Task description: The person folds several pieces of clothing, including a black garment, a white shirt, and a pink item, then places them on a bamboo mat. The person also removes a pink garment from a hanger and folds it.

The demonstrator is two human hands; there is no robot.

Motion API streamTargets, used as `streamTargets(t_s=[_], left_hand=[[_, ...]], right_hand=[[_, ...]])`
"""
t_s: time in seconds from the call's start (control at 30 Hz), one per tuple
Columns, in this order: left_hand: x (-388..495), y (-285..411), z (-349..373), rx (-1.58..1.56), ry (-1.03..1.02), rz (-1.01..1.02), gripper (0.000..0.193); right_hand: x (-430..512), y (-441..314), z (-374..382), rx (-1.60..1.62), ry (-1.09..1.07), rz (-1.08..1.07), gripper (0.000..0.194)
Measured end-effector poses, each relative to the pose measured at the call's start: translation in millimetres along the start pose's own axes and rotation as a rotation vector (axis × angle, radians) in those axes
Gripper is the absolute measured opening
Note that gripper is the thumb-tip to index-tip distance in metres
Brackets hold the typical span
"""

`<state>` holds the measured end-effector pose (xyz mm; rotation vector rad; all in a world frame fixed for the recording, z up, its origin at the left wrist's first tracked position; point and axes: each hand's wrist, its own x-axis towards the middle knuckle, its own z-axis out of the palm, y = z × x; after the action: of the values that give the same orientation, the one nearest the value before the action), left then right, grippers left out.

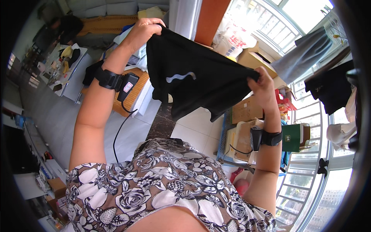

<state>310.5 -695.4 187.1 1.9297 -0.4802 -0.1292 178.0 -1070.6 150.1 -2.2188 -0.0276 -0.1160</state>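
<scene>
A black cloth garment [197, 72] with a small wavy pale print is stretched in the air before me. My left hand [146, 30] grips its upper left corner, fingers closed on the fabric. Lower and to the right, my right hand [262, 85] is closed on the opposite corner. The garment's lower edge hangs loose and uneven between the two. Each forearm wears a black strap with a small device and a cable.
A sofa [105, 23] and a cluttered table [69, 75] stand at the left, with a person in dark clothes behind. Folded clothes lie on a woven-topped seat [143, 75]. Cardboard boxes [246, 110] fill a blue rack at the right. Grey trousers [304, 55] and a black garment [333, 87] hang by the windows.
</scene>
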Motion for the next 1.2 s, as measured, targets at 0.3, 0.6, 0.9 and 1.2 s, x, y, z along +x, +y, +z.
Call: streamTargets(t_s=[0.3,0.6,0.9,1.2], left_hand=[[-30,8,-3,0.003,-0.344,-0.114,0.032],[-47,-5,-13,0.02,-0.429,-0.22,0.028],[-67,-17,10,-0.108,-0.233,-0.372,0.025],[-73,-26,22,-0.405,-0.245,-0.297,0.017]], right_hand=[[55,32,17,-0.198,0.439,-0.165,0.028],[72,29,18,-0.003,0.449,-0.137,0.024],[57,-5,-6,0.029,0.324,-0.344,0.022],[42,2,-24,0.04,0.213,-0.246,0.022]])
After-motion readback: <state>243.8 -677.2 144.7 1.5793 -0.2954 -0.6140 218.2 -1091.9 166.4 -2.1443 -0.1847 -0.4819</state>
